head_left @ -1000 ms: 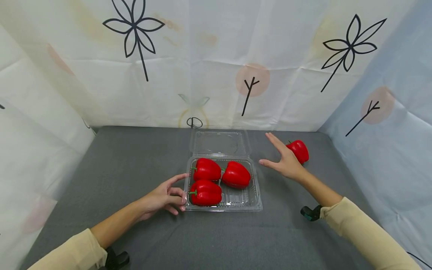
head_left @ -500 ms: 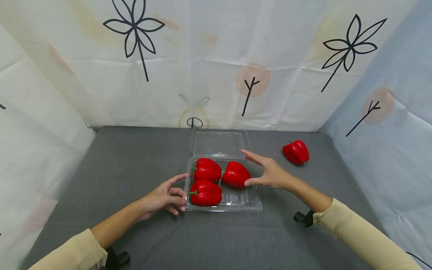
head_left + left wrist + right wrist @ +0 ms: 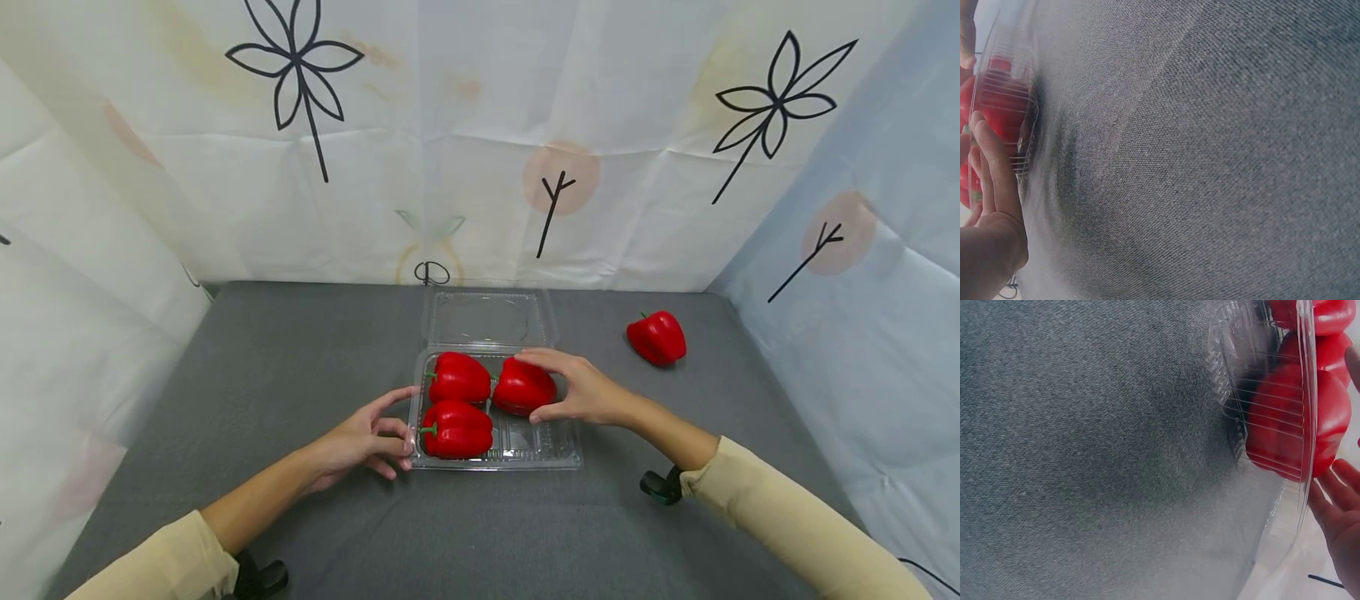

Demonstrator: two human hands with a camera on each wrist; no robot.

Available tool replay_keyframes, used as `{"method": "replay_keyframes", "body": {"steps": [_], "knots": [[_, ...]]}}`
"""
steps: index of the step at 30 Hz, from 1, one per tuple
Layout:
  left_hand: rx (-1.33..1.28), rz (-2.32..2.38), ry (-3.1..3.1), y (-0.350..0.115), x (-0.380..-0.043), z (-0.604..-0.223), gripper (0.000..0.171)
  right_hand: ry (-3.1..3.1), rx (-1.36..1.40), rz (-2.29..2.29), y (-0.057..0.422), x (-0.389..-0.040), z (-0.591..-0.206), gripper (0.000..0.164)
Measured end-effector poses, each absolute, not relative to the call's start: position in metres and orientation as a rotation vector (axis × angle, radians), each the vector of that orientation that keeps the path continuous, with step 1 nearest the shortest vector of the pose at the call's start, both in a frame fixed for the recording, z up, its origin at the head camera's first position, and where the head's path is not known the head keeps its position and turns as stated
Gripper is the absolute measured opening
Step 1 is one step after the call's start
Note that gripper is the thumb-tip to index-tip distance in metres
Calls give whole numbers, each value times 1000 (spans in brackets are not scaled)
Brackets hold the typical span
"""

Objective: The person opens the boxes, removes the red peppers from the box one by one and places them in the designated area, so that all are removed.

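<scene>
A clear plastic clamshell container (image 3: 532, 457) lies on the table with its lid (image 3: 491, 321) folded back. Inside are three red bell peppers: one at back left (image 3: 459, 377), one at front left (image 3: 457, 431), and one on the right (image 3: 519, 387). My right hand (image 3: 588, 392) spans that right pepper, fingers over its far side and thumb at its near side. In the right wrist view, fingertips (image 3: 1335, 481) touch this pepper (image 3: 1279, 419). My left hand (image 3: 367, 442) rests against the container's left edge, fingers loosely extended; the left wrist view shows fingers (image 3: 997, 169) at the rim.
Another red bell pepper (image 3: 657, 338) lies on the grey tabletop (image 3: 315, 350) at the back right. A patterned cloth (image 3: 637, 208) rises behind and along both sides. Each forearm carries a black wrist device, the right one (image 3: 662, 486) hanging below the sleeve.
My right hand has moved left from beside the separate pepper to the right pepper in the container, fingers now around it. The left hand has stayed at the container's edge.
</scene>
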State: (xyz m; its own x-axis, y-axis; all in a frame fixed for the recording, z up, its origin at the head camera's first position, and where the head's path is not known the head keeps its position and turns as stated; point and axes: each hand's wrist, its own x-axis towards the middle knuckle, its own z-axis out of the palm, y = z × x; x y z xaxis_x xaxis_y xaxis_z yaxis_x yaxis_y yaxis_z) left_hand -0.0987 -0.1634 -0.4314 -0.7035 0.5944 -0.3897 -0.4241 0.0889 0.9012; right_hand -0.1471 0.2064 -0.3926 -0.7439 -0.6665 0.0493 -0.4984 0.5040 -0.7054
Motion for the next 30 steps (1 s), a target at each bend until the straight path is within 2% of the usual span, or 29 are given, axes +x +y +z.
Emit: {"method": "replay_keyframes", "body": {"steps": [12,30], "knots": [[175,1717,1618,-164,-98,-431,82,2606,-984,-919,196,-149,-394,63],[157,1730,1601,-164,-97,-432,82,2629,-1056,-946,199,-148,-392,59]]}}
